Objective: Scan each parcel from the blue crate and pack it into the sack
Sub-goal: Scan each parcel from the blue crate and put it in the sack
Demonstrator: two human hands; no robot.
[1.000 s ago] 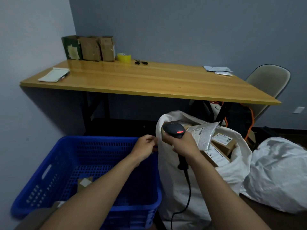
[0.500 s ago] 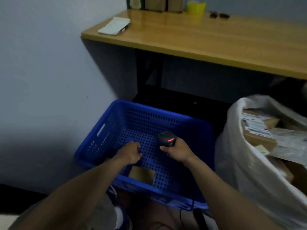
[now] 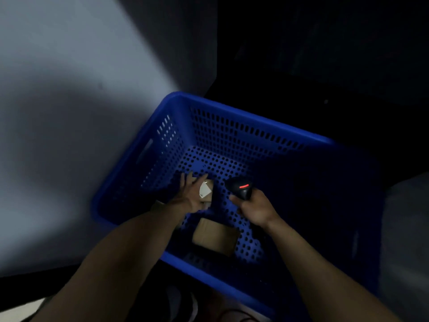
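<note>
I look down into the blue crate point(image 3: 232, 110). My left hand point(image 3: 189, 196) reaches in with straight, spread fingers and lies against a small cardboard parcel with a white label point(image 3: 206, 191) on the crate floor. My right hand point(image 3: 255, 208) grips a black barcode scanner point(image 3: 240, 188) with its red light on, held just right of that parcel. A second brown parcel point(image 3: 214, 235) lies flat near the crate's front wall. The pale sack point(image 3: 406, 228) shows dimly at the right edge.
A grey wall point(image 3: 69, 112) stands close on the left of the crate. The space behind and to the right of the crate is dark. A brown edge point(image 3: 157, 204) shows beside my left wrist; I cannot tell what it is.
The view has tilted further down over the crate. My left hand has spread its fingers and come down onto the labelled parcel. The scanner hand has sunk deeper into the crate.
</note>
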